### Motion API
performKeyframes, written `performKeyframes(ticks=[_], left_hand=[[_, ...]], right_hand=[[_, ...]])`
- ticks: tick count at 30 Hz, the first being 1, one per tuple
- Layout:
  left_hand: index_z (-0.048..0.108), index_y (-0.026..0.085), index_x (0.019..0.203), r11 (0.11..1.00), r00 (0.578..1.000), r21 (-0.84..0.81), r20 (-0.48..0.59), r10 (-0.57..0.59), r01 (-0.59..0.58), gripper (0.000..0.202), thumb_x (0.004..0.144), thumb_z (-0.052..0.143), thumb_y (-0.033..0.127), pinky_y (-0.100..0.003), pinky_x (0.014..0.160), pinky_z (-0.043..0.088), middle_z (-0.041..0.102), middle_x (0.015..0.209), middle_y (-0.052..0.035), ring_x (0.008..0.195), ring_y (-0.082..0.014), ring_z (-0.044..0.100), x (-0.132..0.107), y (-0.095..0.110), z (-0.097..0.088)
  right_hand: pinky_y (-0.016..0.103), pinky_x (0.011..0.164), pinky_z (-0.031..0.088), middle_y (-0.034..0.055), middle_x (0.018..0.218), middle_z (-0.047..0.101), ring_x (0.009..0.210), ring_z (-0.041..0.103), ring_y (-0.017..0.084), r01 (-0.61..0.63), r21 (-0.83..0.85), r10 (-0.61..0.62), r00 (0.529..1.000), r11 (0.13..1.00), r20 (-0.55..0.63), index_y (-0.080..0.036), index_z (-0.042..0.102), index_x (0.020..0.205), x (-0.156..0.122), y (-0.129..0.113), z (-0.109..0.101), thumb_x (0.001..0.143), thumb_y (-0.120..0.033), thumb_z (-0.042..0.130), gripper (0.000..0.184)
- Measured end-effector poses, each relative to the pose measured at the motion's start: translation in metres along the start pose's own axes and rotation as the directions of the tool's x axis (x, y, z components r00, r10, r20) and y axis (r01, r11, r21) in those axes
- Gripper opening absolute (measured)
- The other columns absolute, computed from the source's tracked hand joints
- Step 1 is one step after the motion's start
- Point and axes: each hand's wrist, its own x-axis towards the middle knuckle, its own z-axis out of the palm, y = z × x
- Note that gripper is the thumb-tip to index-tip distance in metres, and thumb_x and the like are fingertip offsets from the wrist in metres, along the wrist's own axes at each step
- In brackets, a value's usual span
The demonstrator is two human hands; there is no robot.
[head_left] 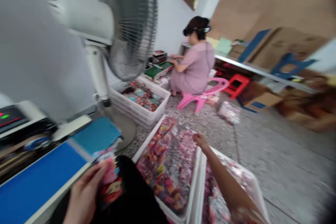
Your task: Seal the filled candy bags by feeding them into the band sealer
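Note:
My left hand (85,189) is closed on a small glossy packet (111,182) with pink and red printing, held above my dark-clad lap. Out to the right, my right hand (201,142) is over the far right edge of a white plastic crate (193,196). Its fingers look bunched together beside pinkish clear-wrapped pieces (187,143); blur hides whether any of these are between them. Red, pink and yellow wrapped packets (166,185) fill much of this crate. My right forearm passes above a second white crate (258,189) of pinkish packets.
A machine with a blue belt (49,182) stands at my left, beside a fan (128,24). Ahead, another crate (157,112) holds colourful packets. A co-worker (195,63) sits on a pink chair (202,94) at a green-belt machine (159,70). A bag (229,112) lies on the floor.

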Motion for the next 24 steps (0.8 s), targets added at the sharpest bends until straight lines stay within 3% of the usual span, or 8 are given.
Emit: performKeyframes(ticks=[3, 5, 7, 8, 10, 15, 19, 24], left_hand=[[0.079, 0.016, 0.082, 0.995, 0.997, -0.095, 0.074, 0.012, -0.005, 0.054, 0.053, 0.089, 0.060, -0.028, 0.069, 0.055, 0.077, 0.087, -0.0065, 0.080, -0.0234, 0.069, 0.005, 0.014, 0.006], [0.079, 0.015, 0.076, 0.987, 0.999, -0.163, 0.038, -0.003, 0.009, 0.050, 0.051, 0.092, 0.057, -0.026, 0.064, 0.050, 0.075, 0.077, -0.0058, 0.068, -0.0190, 0.065, 0.014, 0.024, 0.008], [0.078, 0.015, 0.073, 0.971, 1.000, -0.236, 0.017, -0.025, 0.028, 0.048, 0.049, 0.094, 0.053, -0.025, 0.061, 0.048, 0.074, 0.072, -0.0050, 0.063, -0.0166, 0.063, 0.023, 0.032, 0.006], [0.077, 0.015, 0.072, 0.966, 0.999, -0.258, 0.012, -0.030, 0.032, 0.047, 0.048, 0.094, 0.052, -0.025, 0.060, 0.047, 0.073, 0.071, -0.0045, 0.061, -0.0159, 0.062, 0.026, 0.035, 0.004], [0.076, 0.015, 0.073, 0.964, 1.000, -0.264, -0.005, -0.025, 0.023, 0.047, 0.048, 0.094, 0.051, -0.024, 0.057, 0.044, 0.073, 0.070, -0.0040, 0.059, -0.0147, 0.060, 0.032, 0.040, -0.003], [0.075, 0.014, 0.081, 0.994, 0.994, -0.099, -0.096, 0.046, -0.056, 0.054, 0.054, 0.086, 0.060, -0.023, 0.054, 0.039, 0.073, 0.077, -0.0063, 0.066, -0.0161, 0.061, 0.051, 0.045, -0.031], [0.072, 0.014, 0.075, 0.996, 0.994, 0.093, -0.103, 0.023, -0.014, 0.048, 0.056, 0.080, 0.058, -0.023, 0.047, 0.029, 0.067, 0.069, -0.0048, 0.058, -0.0141, 0.054, 0.081, 0.054, -0.048], [0.065, 0.014, 0.064, 0.979, 0.983, 0.179, -0.170, -0.070, 0.101, 0.035, 0.065, 0.079, 0.046, -0.024, 0.043, 0.020, 0.061, 0.058, -0.0023, 0.044, -0.0084, 0.040, 0.125, 0.069, -0.057]], right_hand=[[0.041, 0.075, 0.055, 0.0097, 0.084, 0.074, 0.083, 0.070, 0.029, 0.119, 0.185, -0.171, 0.939, 0.976, 0.299, -0.022, 0.071, 0.082, -0.046, -0.040, 0.099, 0.071, -0.057, 0.069, 0.038], [0.038, 0.084, 0.055, 0.0092, 0.100, 0.076, 0.095, 0.071, 0.027, 0.197, 0.403, -0.376, 0.818, 0.894, 0.435, -0.022, 0.073, 0.094, -0.085, -0.087, 0.156, 0.077, -0.058, 0.069, 0.040], [0.032, 0.078, 0.055, 0.0075, 0.110, 0.075, 0.096, 0.071, 0.024, 0.113, 0.537, -0.466, 0.663, 0.836, 0.585, -0.024, 0.070, 0.111, -0.120, -0.139, 0.199, 0.083, -0.054, 0.068, 0.041], [0.028, 0.069, 0.054, 0.0060, 0.110, 0.075, 0.093, 0.071, 0.022, 0.090, 0.547, -0.492, 0.575, 0.832, 0.654, -0.025, 0.069, 0.113, -0.133, -0.162, 0.216, 0.081, -0.052, 0.072, 0.042], [0.023, 0.054, 0.046, 0.0021, 0.088, 0.073, 0.074, 0.067, 0.018, 0.091, 0.542, -0.507, 0.505, 0.836, 0.698, -0.023, 0.070, 0.097, -0.148, -0.198, 0.243, 0.079, -0.052, 0.073, 0.034], [0.022, 0.045, 0.035, -0.0039, 0.064, 0.061, 0.050, 0.047, 0.011, 0.153, 0.498, -0.490, 0.561, 0.853, 0.667, -0.022, 0.069, 0.080, -0.141, -0.228, 0.289, 0.076, -0.047, 0.071, 0.026], [0.023, 0.049, 0.038, -0.0029, 0.064, 0.064, 0.055, 0.053, 0.014, 0.355, 0.397, -0.532, 0.564, 0.846, 0.631, -0.022, 0.069, 0.078, -0.123, -0.242, 0.324, 0.078, -0.037, 0.069, 0.015], [0.024, 0.064, 0.045, -0.0022, 0.072, 0.069, 0.068, 0.063, 0.015, 0.531, 0.208, -0.546, 0.626, 0.822, 0.557, -0.022, 0.068, 0.087, -0.110, -0.273, 0.372, 0.075, -0.023, 0.076, 0.015]])
